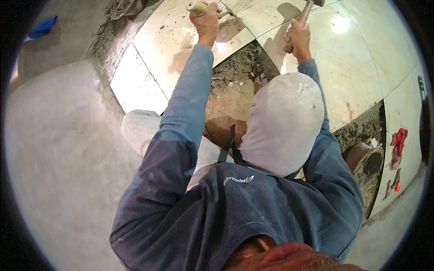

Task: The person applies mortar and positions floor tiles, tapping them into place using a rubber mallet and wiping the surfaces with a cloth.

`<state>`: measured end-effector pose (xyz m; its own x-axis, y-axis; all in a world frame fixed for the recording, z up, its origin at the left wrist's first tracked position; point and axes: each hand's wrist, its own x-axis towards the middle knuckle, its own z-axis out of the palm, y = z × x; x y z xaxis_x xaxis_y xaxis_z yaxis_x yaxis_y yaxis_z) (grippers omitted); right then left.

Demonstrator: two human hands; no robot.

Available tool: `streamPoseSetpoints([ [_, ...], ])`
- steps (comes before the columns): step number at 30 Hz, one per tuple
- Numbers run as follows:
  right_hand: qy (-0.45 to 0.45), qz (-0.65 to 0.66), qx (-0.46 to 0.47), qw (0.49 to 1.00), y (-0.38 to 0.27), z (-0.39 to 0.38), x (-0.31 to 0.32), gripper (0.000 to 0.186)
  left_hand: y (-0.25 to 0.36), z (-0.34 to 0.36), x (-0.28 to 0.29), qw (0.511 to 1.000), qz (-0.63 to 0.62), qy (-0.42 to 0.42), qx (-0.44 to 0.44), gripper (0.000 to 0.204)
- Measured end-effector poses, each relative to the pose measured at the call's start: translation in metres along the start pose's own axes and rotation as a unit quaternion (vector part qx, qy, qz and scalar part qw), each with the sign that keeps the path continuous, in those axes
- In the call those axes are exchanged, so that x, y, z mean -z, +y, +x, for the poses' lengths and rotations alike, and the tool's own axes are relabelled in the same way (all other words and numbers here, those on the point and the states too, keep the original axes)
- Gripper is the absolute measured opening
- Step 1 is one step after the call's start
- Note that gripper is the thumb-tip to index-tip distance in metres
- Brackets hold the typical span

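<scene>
My left hand [206, 26] is closed round a tool with a thick pale handle [196, 6], at the top of the view. A bit of metal shows by its fingers, but the tool's working end cannot be made out. My right hand [299, 39] grips a hammer [307, 12] by its wooden handle, with the dark head cut off by the upper edge. Both hands are over large cream floor tiles [352, 67], glossy and smeared with mud. Between my arms, a gap in the tiling bares rough grey mortar [246, 61].
On the left lies smooth grey floor [63, 158], with a blue object [42, 28] farther off. To the right, a bucket-like container [364, 156] sits in a mortar strip. Beyond it are a red cloth [398, 142] and a small red-ended item [397, 186]. My knee [285, 122] rises between my arms.
</scene>
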<state>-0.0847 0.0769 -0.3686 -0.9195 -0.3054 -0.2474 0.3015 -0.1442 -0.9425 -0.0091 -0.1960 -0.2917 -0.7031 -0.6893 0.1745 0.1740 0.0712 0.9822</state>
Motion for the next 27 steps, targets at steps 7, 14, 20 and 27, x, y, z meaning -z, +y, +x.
streamPoseSetpoints([
  [7,-0.217,-0.104,-0.202,0.949,0.002,-0.029,-0.015,0.031,-0.001,-0.002,0.013,1.0,0.017,0.019,0.018,0.019],
  [14,-0.036,-0.057,-0.05,0.996,-0.001,-0.014,-0.004,0.025,-0.006,0.002,-0.003,1.0,0.006,-0.005,0.001,0.021],
  [20,-0.211,-0.193,-0.189,0.939,-0.012,-0.021,-0.001,0.037,-0.009,-0.003,0.014,0.999,-0.001,0.032,0.026,0.021],
  [27,-0.106,-0.077,-0.088,0.987,0.045,0.001,0.027,0.034,-0.01,0.004,-0.012,1.0,-0.006,0.0,0.015,0.024],
])
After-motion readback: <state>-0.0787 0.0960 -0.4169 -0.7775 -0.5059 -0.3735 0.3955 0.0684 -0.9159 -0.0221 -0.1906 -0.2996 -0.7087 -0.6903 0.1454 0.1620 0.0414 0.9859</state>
